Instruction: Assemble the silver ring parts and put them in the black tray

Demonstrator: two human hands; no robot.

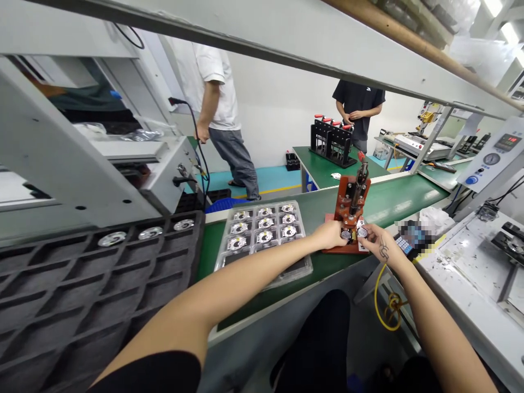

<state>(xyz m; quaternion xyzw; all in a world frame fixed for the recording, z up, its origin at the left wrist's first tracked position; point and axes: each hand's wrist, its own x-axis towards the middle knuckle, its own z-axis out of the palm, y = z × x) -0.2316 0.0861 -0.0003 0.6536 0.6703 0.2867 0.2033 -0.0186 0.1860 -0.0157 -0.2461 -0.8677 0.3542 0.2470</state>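
Observation:
A red-brown clamp fixture (352,204) with an upright toggle lever stands on the green bench. At its base, my left hand (331,234) has its fingers closed at the edge of a small dark-rimmed round part (346,234); the fingertips are partly hidden. Just to the right, my right hand (380,242) pinches a small silvery round part (362,232) between thumb and fingers, in front of a white strip on the fixture. Left of the fixture lies a clear plastic tray (306,256) with rows of white-and-silver round parts (265,223).
A black compartment tray (164,273) with a few silvery discs is at left. On the right are a blurred keypad device (411,240) and a white machine table (462,278). A yellow hose (382,322) hangs below. Two people stand behind the bench, near a black clamp rack (332,143).

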